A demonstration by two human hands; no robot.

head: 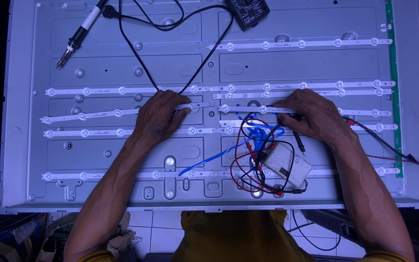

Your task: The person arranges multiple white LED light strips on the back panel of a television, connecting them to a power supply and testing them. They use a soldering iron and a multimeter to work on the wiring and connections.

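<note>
Hands flat on white LED strips, left hand (160, 116) fingers together, right hand (311, 112) fingers spread, metal panel (122, 63) beneath.

hands (161, 119) (311, 114) pressing light strips (204, 105), metal panel (122, 58)

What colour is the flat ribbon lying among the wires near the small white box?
Blue: the flat ribbon, seen in the head view, beside the small white box.

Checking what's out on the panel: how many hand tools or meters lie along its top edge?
2: a soldering iron at top left and a black meter at top centre, partly cut off. Others may lie out of view.
</note>
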